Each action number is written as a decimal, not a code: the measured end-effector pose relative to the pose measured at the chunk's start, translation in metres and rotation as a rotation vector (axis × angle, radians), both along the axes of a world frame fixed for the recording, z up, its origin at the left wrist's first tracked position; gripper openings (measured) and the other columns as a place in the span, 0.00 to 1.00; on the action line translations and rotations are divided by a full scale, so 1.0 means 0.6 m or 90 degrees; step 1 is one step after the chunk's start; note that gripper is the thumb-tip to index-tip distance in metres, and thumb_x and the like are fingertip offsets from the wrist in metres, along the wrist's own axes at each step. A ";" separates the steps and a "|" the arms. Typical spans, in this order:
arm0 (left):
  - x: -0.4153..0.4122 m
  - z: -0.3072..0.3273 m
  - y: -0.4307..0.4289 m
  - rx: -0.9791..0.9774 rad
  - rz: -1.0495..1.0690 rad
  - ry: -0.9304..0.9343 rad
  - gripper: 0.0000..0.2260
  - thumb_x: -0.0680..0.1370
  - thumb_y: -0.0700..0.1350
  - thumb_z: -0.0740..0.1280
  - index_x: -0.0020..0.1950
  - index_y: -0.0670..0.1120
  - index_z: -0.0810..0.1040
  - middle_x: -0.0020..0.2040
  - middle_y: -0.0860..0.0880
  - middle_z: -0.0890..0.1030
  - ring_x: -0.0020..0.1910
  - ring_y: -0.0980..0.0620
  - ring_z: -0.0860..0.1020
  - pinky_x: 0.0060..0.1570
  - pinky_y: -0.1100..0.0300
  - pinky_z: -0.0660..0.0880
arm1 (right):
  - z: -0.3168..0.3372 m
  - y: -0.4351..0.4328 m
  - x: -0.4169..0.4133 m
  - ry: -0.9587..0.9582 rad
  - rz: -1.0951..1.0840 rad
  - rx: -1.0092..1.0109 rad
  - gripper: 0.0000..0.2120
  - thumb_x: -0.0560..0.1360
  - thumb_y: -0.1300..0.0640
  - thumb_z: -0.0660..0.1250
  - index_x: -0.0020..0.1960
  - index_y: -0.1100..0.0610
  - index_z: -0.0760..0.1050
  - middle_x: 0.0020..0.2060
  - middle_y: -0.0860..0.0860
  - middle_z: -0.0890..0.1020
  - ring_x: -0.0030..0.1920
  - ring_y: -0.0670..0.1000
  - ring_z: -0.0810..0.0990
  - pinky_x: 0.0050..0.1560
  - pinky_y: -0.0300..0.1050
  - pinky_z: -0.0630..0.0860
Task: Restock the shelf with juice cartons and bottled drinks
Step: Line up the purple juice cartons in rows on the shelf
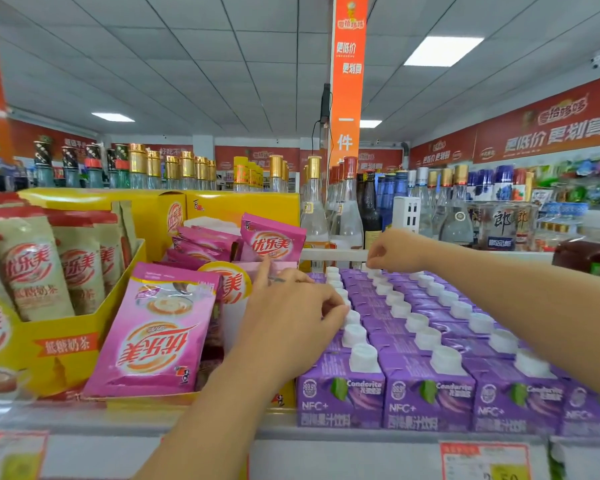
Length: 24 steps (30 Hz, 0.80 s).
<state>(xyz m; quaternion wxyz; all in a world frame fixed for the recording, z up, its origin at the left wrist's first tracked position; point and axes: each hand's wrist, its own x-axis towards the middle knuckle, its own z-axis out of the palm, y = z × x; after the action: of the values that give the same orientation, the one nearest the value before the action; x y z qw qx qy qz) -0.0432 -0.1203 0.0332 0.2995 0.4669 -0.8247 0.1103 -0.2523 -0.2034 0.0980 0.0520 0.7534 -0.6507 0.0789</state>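
**Both hands on the purple carton rows, top shelf**

I see the purple juice cartons [426,393] packed in rows on the shelf [343,434], filling the 4 to 5 o'clock part of the view. The rows run back toward 1 o'clock. Each carton carries a white screw cap [363,356]; front faces read "NFC+".

Left hand [291,320]: near centre, forearm entering from 6 o'clock. Fingers curled, fingertips [340,311] pressed against a white cap in the leftmost row, a few cartons back from the front. It looks like a pinch on the cap, but I cannot tell whether the thumb closes on it.

Right hand [394,251]: at about 1 o'clock from centre, arm coming in from 3 o'clock and passing above the cartons. Fingers bunched downward, tips at a cap at the far end of a middle row. Contact seems likely; a firm grip I cannot confirm.

Just behind the right hand a white rail [333,255] crosses the shelf back. Beyond it, at 12 to 2 o'clock, stand clear glass bottles [314,216] with gold and red caps.

At 9 o'clock of the cartons, touching the left forearm's side, sits a yellow display box [66,344] holding pink milk-tea pouches [153,334]; one pouch leans forward, upside down. Beige pouches [32,268] fill a second box at 9 to 10 o'clock.

Price tag [484,460] on the shelf edge at 5 o'clock, text blurred.
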 end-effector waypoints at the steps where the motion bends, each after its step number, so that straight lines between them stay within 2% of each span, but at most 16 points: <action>1: 0.001 0.000 0.000 -0.003 -0.002 0.004 0.13 0.80 0.60 0.56 0.55 0.61 0.78 0.53 0.60 0.80 0.65 0.61 0.66 0.73 0.49 0.36 | -0.003 -0.007 0.005 0.027 -0.029 0.014 0.15 0.80 0.53 0.62 0.55 0.63 0.80 0.48 0.54 0.82 0.40 0.48 0.75 0.45 0.41 0.71; 4: 0.001 -0.002 -0.001 -0.008 -0.011 0.017 0.13 0.80 0.60 0.56 0.54 0.60 0.78 0.52 0.60 0.80 0.65 0.61 0.65 0.73 0.50 0.35 | -0.007 -0.026 0.018 0.099 -0.104 0.048 0.16 0.78 0.53 0.62 0.49 0.66 0.80 0.38 0.55 0.80 0.37 0.52 0.75 0.47 0.43 0.76; 6: 0.001 -0.002 -0.002 -0.008 -0.011 0.016 0.13 0.80 0.60 0.56 0.54 0.60 0.78 0.52 0.60 0.80 0.65 0.61 0.65 0.72 0.50 0.35 | -0.004 -0.035 0.026 0.105 -0.127 0.057 0.13 0.77 0.55 0.64 0.39 0.62 0.76 0.33 0.52 0.78 0.34 0.52 0.76 0.46 0.44 0.77; 8: 0.002 -0.002 -0.001 -0.009 -0.011 0.013 0.13 0.80 0.60 0.55 0.54 0.61 0.78 0.53 0.60 0.80 0.65 0.60 0.66 0.73 0.50 0.35 | -0.001 -0.041 0.033 0.113 -0.147 0.068 0.16 0.77 0.54 0.66 0.33 0.59 0.70 0.27 0.50 0.77 0.30 0.50 0.76 0.39 0.42 0.76; 10: 0.002 -0.002 0.001 -0.008 -0.010 0.010 0.13 0.80 0.59 0.55 0.54 0.60 0.78 0.52 0.60 0.80 0.65 0.60 0.66 0.73 0.50 0.35 | -0.003 -0.042 0.038 0.136 -0.160 0.070 0.19 0.78 0.52 0.66 0.31 0.58 0.69 0.22 0.48 0.75 0.29 0.48 0.74 0.34 0.38 0.70; 11: 0.001 -0.001 0.002 -0.008 -0.012 0.011 0.13 0.80 0.59 0.56 0.54 0.60 0.78 0.52 0.60 0.80 0.65 0.60 0.66 0.73 0.50 0.35 | -0.003 -0.038 0.041 0.155 -0.154 0.061 0.20 0.79 0.51 0.65 0.32 0.59 0.70 0.24 0.48 0.74 0.30 0.49 0.73 0.32 0.37 0.67; 13: 0.001 0.000 0.003 -0.003 -0.011 0.009 0.13 0.80 0.59 0.56 0.54 0.60 0.78 0.52 0.60 0.79 0.65 0.61 0.66 0.72 0.50 0.35 | -0.002 -0.031 0.044 0.165 -0.126 0.033 0.15 0.80 0.52 0.63 0.40 0.61 0.72 0.29 0.49 0.70 0.38 0.52 0.72 0.31 0.37 0.64; 14: 0.001 0.000 0.003 -0.006 -0.012 0.009 0.13 0.80 0.60 0.56 0.54 0.60 0.78 0.53 0.60 0.79 0.65 0.61 0.66 0.72 0.50 0.35 | 0.001 -0.026 0.044 0.178 -0.111 0.013 0.12 0.80 0.53 0.63 0.46 0.62 0.74 0.31 0.49 0.68 0.41 0.53 0.71 0.31 0.39 0.65; 15: 0.001 -0.001 0.002 -0.010 -0.012 0.008 0.13 0.80 0.60 0.55 0.54 0.60 0.78 0.53 0.60 0.80 0.65 0.61 0.66 0.72 0.51 0.34 | 0.005 -0.018 0.044 0.188 -0.104 -0.001 0.11 0.80 0.55 0.62 0.47 0.63 0.75 0.31 0.50 0.67 0.43 0.53 0.71 0.33 0.41 0.67; 17: 0.002 -0.002 0.002 -0.008 -0.010 0.004 0.13 0.80 0.60 0.55 0.55 0.60 0.78 0.53 0.60 0.80 0.65 0.61 0.65 0.72 0.51 0.34 | 0.013 0.001 0.043 0.213 -0.094 -0.048 0.14 0.82 0.57 0.59 0.39 0.63 0.71 0.33 0.50 0.67 0.43 0.54 0.73 0.40 0.44 0.71; 19: 0.002 0.000 0.004 -0.001 -0.009 -0.003 0.13 0.80 0.60 0.55 0.55 0.60 0.78 0.52 0.60 0.80 0.64 0.62 0.65 0.72 0.51 0.34 | 0.016 0.021 0.036 0.207 -0.071 -0.113 0.13 0.83 0.59 0.57 0.41 0.61 0.71 0.37 0.50 0.71 0.46 0.54 0.76 0.42 0.43 0.73; 21: 0.001 0.004 0.010 0.006 -0.008 -0.003 0.12 0.80 0.58 0.56 0.54 0.59 0.78 0.51 0.60 0.80 0.64 0.61 0.66 0.73 0.50 0.35 | 0.022 0.045 0.025 0.171 -0.051 -0.185 0.06 0.81 0.59 0.59 0.50 0.61 0.72 0.46 0.53 0.74 0.50 0.54 0.76 0.45 0.45 0.76; 23: 0.001 0.011 0.019 -0.015 -0.003 0.004 0.10 0.80 0.56 0.57 0.56 0.59 0.77 0.51 0.60 0.80 0.62 0.59 0.69 0.73 0.50 0.38 | 0.026 0.078 0.016 0.167 -0.024 -0.256 0.10 0.81 0.58 0.60 0.59 0.62 0.71 0.55 0.57 0.74 0.55 0.56 0.74 0.49 0.50 0.76; 24: 0.000 0.013 0.023 -0.048 0.009 -0.005 0.11 0.81 0.55 0.57 0.57 0.58 0.76 0.51 0.59 0.80 0.61 0.58 0.71 0.73 0.49 0.40 | 0.026 0.099 0.014 0.134 -0.008 -0.280 0.10 0.81 0.57 0.59 0.59 0.61 0.71 0.56 0.58 0.74 0.55 0.58 0.74 0.50 0.51 0.75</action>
<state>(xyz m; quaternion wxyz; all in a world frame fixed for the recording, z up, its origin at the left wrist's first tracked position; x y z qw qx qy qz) -0.0433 -0.1062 0.0412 0.3129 0.4606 -0.8178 0.1453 -0.2440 -0.1438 0.1137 0.2832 0.7238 -0.6136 0.1396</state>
